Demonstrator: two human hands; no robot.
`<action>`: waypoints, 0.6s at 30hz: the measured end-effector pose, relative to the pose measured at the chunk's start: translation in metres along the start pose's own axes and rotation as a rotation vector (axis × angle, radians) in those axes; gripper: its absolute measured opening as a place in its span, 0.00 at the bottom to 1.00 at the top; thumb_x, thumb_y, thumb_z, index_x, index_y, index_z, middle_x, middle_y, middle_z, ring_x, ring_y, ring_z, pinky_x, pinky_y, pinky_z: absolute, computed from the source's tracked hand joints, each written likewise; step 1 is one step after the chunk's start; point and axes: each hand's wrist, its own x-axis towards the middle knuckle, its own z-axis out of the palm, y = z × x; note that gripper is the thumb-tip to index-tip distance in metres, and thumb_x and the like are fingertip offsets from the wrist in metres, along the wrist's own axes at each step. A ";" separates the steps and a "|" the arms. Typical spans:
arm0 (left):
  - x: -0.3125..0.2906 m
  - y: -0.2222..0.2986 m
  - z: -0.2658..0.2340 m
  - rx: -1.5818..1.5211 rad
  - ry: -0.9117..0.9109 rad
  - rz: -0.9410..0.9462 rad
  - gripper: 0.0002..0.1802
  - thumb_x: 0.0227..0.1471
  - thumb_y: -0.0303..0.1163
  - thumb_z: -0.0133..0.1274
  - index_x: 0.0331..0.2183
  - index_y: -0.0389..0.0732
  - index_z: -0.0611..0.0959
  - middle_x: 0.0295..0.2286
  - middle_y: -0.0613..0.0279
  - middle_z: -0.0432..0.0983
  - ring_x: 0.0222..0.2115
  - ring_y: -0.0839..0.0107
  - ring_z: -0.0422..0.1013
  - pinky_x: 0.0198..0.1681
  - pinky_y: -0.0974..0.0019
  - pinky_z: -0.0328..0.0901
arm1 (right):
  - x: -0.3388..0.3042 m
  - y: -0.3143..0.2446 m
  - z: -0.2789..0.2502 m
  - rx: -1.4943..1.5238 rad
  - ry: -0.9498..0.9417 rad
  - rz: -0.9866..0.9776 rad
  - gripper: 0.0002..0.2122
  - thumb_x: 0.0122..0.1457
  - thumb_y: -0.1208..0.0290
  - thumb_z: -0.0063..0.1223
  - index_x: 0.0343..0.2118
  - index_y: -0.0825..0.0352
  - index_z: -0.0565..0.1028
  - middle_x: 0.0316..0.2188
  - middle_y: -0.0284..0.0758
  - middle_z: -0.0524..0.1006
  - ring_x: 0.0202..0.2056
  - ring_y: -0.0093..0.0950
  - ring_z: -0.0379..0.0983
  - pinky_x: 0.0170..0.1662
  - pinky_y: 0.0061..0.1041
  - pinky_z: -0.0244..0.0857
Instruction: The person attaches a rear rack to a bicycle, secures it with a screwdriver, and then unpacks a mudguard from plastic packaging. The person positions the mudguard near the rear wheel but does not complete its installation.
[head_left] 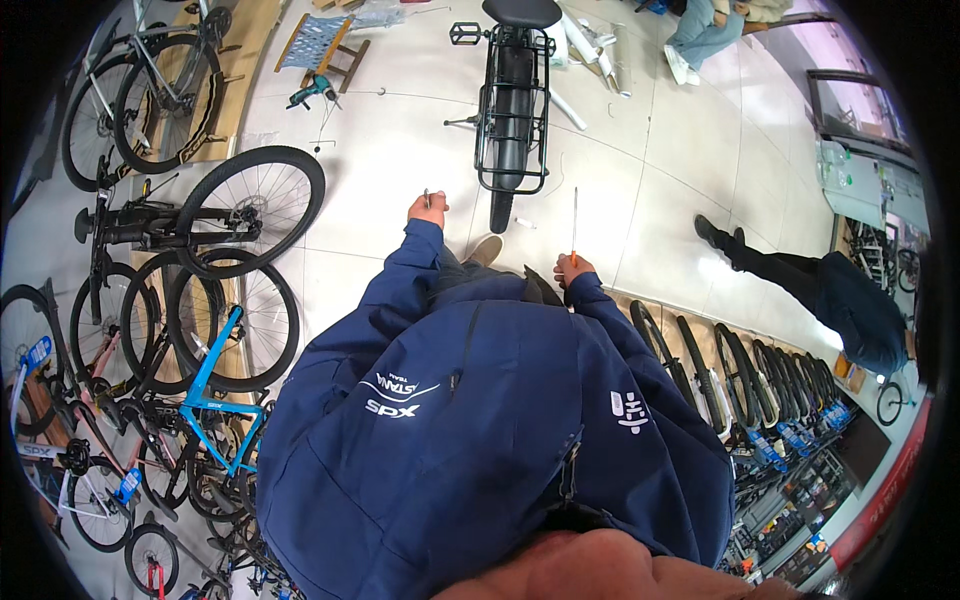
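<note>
My right hand (573,268) is closed round the orange handle of a long screwdriver (575,222), whose thin shaft points away from me. My left hand (430,208) is closed too. A small dark metallic bit shows at its fingers, too small to name. Just beyond my hands stands a bicycle (512,110) with a dark saddle, a pedal out to the left and a black tubular rack (483,150) over its wheel. Both hands are apart from it, the left one nearer its lower left side. A small white piece (525,223) lies on the floor by the tyre.
Left of the bicycle, a green cordless drill (316,90) lies beside a small woven folding stool (322,45). Bicycles, one with a blue frame (208,375), crowd the left; a row of tyres (735,370) lines the right. White tubes (580,45) lie beyond. Two people are nearby, one seated (705,35), one in dark clothes (850,300).
</note>
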 end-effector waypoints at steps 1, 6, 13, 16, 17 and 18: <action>0.000 -0.001 -0.004 0.006 -0.006 0.016 0.18 0.58 0.43 0.60 0.35 0.35 0.84 0.27 0.58 0.82 0.31 0.68 0.75 0.42 0.64 0.68 | -0.002 0.000 0.001 0.020 -0.008 -0.015 0.12 0.67 0.62 0.50 0.38 0.68 0.74 0.24 0.34 0.76 0.21 0.24 0.69 0.23 0.27 0.63; -0.001 -0.005 -0.028 0.138 -0.018 0.050 0.17 0.59 0.42 0.58 0.35 0.36 0.84 0.27 0.58 0.83 0.29 0.68 0.76 0.38 0.63 0.69 | -0.014 0.000 0.011 0.045 -0.033 -0.039 0.12 0.67 0.63 0.50 0.36 0.70 0.74 0.24 0.34 0.75 0.20 0.24 0.69 0.23 0.26 0.63; 0.000 -0.005 -0.055 0.170 -0.032 0.079 0.17 0.58 0.42 0.58 0.33 0.36 0.85 0.26 0.59 0.83 0.28 0.68 0.75 0.37 0.62 0.70 | -0.020 0.018 0.034 0.061 0.004 -0.057 0.12 0.67 0.63 0.50 0.34 0.69 0.73 0.21 0.33 0.74 0.20 0.23 0.68 0.23 0.25 0.63; 0.007 -0.008 -0.066 0.239 -0.041 0.070 0.17 0.57 0.43 0.59 0.36 0.37 0.85 0.28 0.60 0.84 0.29 0.71 0.73 0.39 0.65 0.68 | -0.016 0.026 0.037 0.146 -0.047 0.062 0.11 0.67 0.63 0.53 0.35 0.67 0.73 0.23 0.33 0.75 0.21 0.23 0.69 0.24 0.25 0.63; 0.009 -0.010 -0.070 0.263 -0.042 0.072 0.17 0.58 0.43 0.59 0.36 0.37 0.85 0.28 0.59 0.84 0.29 0.71 0.73 0.38 0.65 0.68 | -0.014 0.029 0.038 0.131 -0.077 0.039 0.11 0.67 0.63 0.53 0.35 0.67 0.73 0.23 0.33 0.75 0.21 0.23 0.69 0.24 0.26 0.63; 0.011 -0.012 -0.074 0.291 -0.041 0.055 0.18 0.58 0.43 0.59 0.37 0.37 0.85 0.29 0.59 0.84 0.28 0.71 0.73 0.38 0.65 0.68 | -0.012 0.031 0.038 0.112 -0.078 0.034 0.11 0.67 0.63 0.53 0.35 0.67 0.73 0.23 0.33 0.75 0.20 0.23 0.68 0.24 0.26 0.63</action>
